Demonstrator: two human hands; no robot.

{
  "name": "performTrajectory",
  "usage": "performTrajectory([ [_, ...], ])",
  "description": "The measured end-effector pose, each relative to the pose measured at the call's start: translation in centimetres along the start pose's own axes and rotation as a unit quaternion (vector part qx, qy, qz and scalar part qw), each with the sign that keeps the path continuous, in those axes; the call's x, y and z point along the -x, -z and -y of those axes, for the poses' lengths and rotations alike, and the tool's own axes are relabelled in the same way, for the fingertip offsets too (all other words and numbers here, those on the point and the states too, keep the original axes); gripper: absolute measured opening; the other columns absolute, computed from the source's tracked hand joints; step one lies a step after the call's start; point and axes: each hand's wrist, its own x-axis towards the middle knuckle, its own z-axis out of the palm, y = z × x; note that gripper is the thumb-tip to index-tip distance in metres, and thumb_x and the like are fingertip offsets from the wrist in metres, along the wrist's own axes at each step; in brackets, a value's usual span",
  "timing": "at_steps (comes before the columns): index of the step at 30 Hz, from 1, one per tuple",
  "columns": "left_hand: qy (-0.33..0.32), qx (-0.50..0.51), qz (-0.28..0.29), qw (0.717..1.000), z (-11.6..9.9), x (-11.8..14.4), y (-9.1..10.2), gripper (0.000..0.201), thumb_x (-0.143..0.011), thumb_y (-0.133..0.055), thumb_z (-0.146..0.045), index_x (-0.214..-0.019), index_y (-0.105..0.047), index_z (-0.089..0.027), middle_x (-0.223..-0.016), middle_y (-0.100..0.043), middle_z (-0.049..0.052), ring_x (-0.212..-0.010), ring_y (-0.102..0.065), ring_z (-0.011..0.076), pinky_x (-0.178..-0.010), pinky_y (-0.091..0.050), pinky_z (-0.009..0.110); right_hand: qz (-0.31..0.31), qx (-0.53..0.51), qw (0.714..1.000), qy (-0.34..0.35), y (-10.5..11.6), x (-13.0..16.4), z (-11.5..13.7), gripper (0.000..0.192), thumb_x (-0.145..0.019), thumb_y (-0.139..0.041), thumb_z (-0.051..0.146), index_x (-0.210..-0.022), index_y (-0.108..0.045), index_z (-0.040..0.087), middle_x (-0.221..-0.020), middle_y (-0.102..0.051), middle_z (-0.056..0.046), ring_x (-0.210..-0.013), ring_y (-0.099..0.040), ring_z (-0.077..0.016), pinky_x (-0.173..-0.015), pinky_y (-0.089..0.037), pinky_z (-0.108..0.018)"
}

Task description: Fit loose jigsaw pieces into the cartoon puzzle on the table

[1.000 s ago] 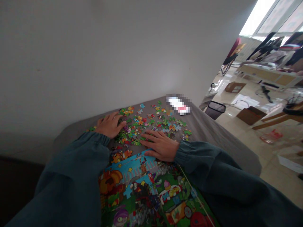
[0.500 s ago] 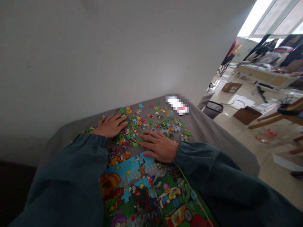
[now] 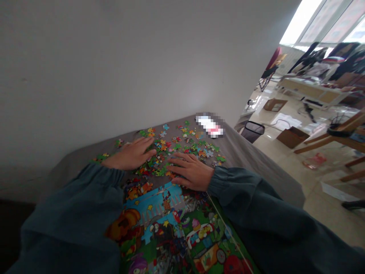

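Loose colourful puzzle pieces (image 3: pixel 182 146) lie scattered on a grey cloth-covered table (image 3: pixel 245 156). My left hand (image 3: pixel 132 155) rests flat on the left part of the pile, fingers spread and pointing right. My right hand (image 3: pixel 191 172) lies palm down on the near edge of the pile, fingers spread toward the left. Neither hand holds a piece that I can see. Below both hands lies the bright cartoon puzzle picture (image 3: pixel 176 232), partly covered by my dark teal sleeves.
A blurred white and pink object (image 3: pixel 210 126) lies at the table's far edge. A plain wall stands behind the table. To the right are a black bin (image 3: pixel 252 131), cardboard boxes (image 3: pixel 292 137) on a shiny floor, and wooden furniture.
My left hand has slid slightly right and flattened over the pieces. My right hand stays nearly in place. The view has shifted a little to the right.
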Motion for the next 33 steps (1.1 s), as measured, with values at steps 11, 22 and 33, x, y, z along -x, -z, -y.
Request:
performTrajectory([
  [11, -0.007, -0.030, 0.102, 0.994, -4.7, 0.3, -0.8, 0.069, -0.108, -0.021, -0.062, -0.171, -0.024, -0.035, -0.182, -0.007, 0.002, -0.167, -0.013, 0.0327, -0.131, -0.017, 0.063, 0.015, 0.004, 1.000, -0.001, 0.2, -0.1, 0.1, 0.052, -0.111, -0.047, 0.052, -0.149, -0.063, 0.019, -0.164, -0.053, -0.012, -0.158, -0.035, -0.0329, -0.123, -0.037, -0.054],
  [22, -0.014, -0.023, 0.132, 0.991, -4.8, 0.9, 0.4, 0.060, -0.106, -0.035, -0.066, -0.162, -0.041, -0.046, -0.180, -0.017, 0.002, -0.165, -0.009, 0.0459, -0.126, -0.019, 0.075, 0.008, 0.004, 1.000, -0.021, 0.8, -0.1, -0.4, 0.050, -0.111, -0.050, 0.050, -0.149, -0.064, 0.020, -0.164, -0.052, -0.011, -0.158, -0.034, -0.0323, -0.125, -0.036, -0.056],
  [33, -0.046, 0.018, 0.143, 0.988, -4.7, 1.2, 0.3, 0.070, -0.093, -0.049, -0.083, -0.153, -0.056, -0.047, -0.181, -0.018, 0.004, -0.163, 0.001, 0.0550, -0.123, -0.012, 0.083, 0.016, 0.011, 0.997, -0.075, 1.9, 0.1, -2.0, 0.047, -0.111, -0.049, 0.048, -0.151, -0.062, 0.025, -0.165, -0.051, -0.009, -0.159, -0.032, -0.0323, -0.126, -0.034, -0.060],
])
